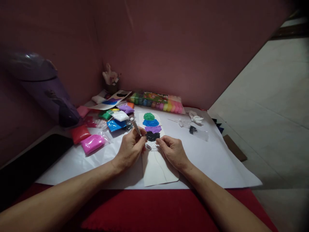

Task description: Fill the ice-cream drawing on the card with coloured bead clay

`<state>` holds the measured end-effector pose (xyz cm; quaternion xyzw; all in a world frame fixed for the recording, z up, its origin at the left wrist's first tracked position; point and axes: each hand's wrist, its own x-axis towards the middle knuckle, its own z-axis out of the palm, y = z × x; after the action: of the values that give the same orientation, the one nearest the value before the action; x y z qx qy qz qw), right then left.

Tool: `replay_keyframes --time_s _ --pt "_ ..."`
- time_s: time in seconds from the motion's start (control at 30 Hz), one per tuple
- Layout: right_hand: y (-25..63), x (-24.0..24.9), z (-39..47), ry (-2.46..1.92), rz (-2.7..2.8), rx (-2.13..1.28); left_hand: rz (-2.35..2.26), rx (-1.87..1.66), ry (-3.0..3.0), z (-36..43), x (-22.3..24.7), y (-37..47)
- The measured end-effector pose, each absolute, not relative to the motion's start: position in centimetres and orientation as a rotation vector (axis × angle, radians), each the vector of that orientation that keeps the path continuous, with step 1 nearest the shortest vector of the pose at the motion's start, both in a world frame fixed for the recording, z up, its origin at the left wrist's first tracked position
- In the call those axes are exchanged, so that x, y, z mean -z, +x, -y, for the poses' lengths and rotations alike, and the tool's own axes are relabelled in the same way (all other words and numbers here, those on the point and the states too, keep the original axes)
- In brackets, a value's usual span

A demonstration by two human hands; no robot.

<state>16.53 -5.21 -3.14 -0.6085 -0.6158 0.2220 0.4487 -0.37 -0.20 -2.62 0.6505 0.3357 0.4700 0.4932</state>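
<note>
A white card (158, 167) lies in front of me with textured bands of clay: green (149, 116), blue (151, 123), purple (153, 129) and black (153, 136). Below the black band is a white ridged strip (154, 148). My left hand (131, 145) grips a small fork (135, 126) by its patterned handle, its prongs pointing down at the white strip. On the strip's right side, my right hand (172, 149) has thumb and forefinger pinched together at the card. Whatever lies between those fingertips is too small to make out.
Bright clay packets, including a pink packet (93, 144) and a red packet (80, 134), lie to the left. Behind the card rests a long multicolour clay pack (156, 102). White clay lumps (195, 117) and an opened wrapper (200, 133) sit right. A dark slab (38, 158) lies far left.
</note>
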Motion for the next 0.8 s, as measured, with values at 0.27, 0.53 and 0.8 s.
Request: replay_keyframes --time_s 0.27,0.53,0.8 --pt "16.54 3.02 5.35 -1.513 1.536 -0.533 -0.864 -1.164 1.610 -0.07 2.54 -0.50" --pt "16.46 2.92 5.43 -1.516 1.547 -0.528 -0.915 -1.212 1.669 -0.33 2.33 -0.75" --pt "16.53 2.99 5.38 -1.513 1.550 -0.540 -0.923 -1.227 1.648 -0.44 2.28 -0.84"
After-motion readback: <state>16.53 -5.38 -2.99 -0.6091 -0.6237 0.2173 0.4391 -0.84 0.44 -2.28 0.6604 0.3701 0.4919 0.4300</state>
